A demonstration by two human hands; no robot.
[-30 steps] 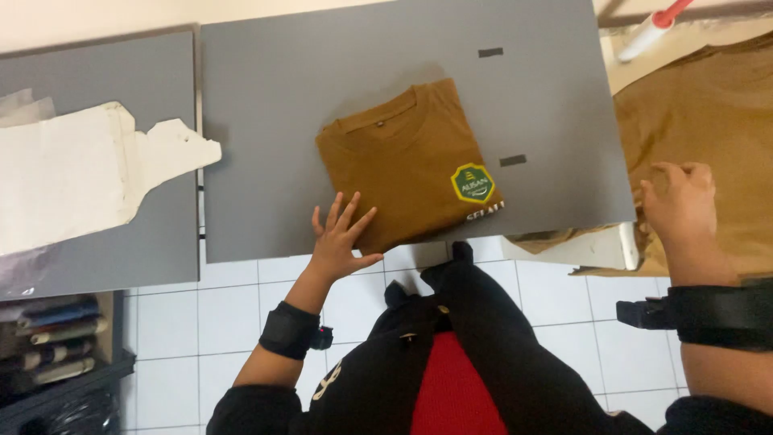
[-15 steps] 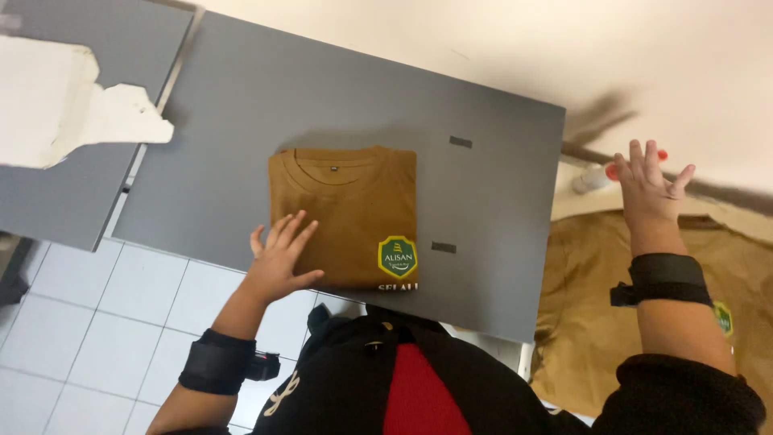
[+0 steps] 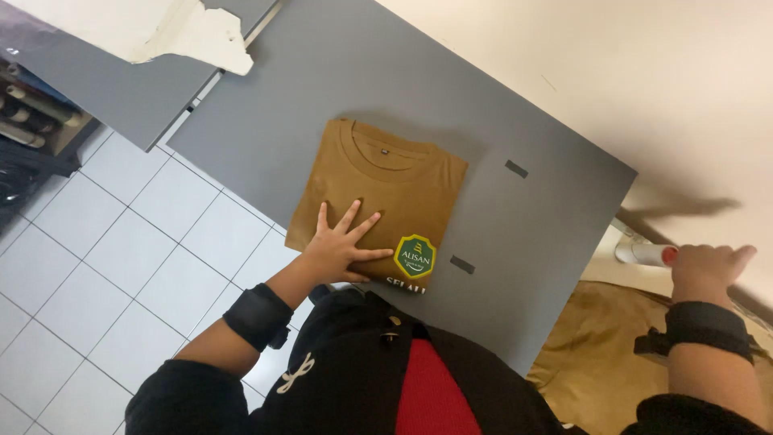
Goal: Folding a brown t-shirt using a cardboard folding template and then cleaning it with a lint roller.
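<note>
Your left hand: fingers splayed flat, gripping nothing, on the folded brown cotton T-shirt, centred on the grey folding board. Your right hand: closed around a white red-tipped cylinder.

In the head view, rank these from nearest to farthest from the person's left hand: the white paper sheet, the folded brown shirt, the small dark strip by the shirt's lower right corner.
1. Folded brown shirt: directly under the left hand, which lies flat on it.
2. Small dark strip: on the grey board, just right of the shirt.
3. White paper sheet: far off at the upper left, on the other grey board.
</note>
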